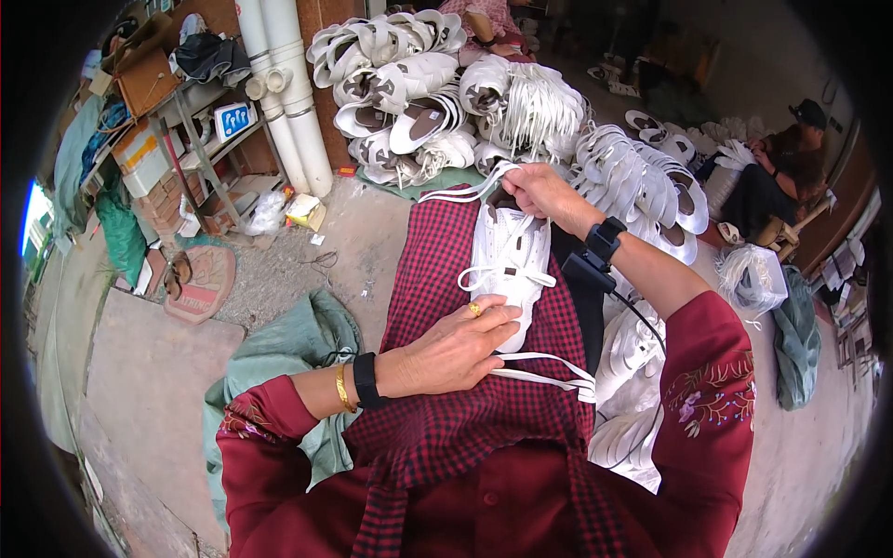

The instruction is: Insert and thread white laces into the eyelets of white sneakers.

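A white shoe upper (507,246) lies lengthwise on my lap over a red-and-black checked apron (433,270). White lace (507,272) crosses its front. My right hand (549,197) is closed at the upper's far end, pinching a bundle of white shoelaces (456,194) that trails left. At the near end, my left hand (460,342) grips the upper, with its fingers over the toe. Another loop of white laces (549,369) spreads over the apron beside my left fingertips. The fingertips of my right hand are partly hidden.
Stacks of white shoe uppers (409,84) rise ahead, and more uppers (633,349) lie by my right side. A green sack (298,339) rests at my left. White pipes (288,93) stand beside a cluttered shelf (200,158). Another person (791,167) sits at far right.
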`<state>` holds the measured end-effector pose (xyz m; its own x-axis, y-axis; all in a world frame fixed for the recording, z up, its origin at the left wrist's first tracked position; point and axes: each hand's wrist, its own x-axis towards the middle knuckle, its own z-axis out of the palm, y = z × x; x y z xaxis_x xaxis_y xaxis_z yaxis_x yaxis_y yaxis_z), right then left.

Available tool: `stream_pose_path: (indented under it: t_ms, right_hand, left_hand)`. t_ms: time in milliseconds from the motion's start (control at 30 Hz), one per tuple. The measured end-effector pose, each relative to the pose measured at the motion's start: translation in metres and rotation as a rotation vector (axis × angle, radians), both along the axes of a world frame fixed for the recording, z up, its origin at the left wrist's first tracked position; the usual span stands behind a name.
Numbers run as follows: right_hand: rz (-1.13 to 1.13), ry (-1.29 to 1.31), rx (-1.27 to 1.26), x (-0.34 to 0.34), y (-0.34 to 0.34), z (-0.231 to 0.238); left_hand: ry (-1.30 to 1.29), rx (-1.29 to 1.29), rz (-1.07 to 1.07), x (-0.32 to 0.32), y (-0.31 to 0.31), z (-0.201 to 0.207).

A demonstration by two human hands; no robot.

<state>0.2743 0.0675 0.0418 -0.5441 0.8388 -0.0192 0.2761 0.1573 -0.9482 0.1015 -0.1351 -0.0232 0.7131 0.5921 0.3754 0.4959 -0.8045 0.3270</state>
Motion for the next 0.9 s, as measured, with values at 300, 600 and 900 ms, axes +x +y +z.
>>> stream_pose_path:
  t_ms: [300,600,900]
  right_hand:
    - [0.065,-0.043,0.820,-0.053,0.023,0.051]
    - [-0.142,-0.038,1.042,-0.037,0.042,0.117]
    - [0.065,0.134,0.414,-0.018,-0.040,0.135]
  left_hand:
    - [0.109,-0.008,-0.009,0.000,0.010,-0.007]
    - [-0.015,-0.054,-0.082,-0.001,0.025,-0.012]
    - [-0.707,-0.392,0.319,-0.018,0.070,0.006]
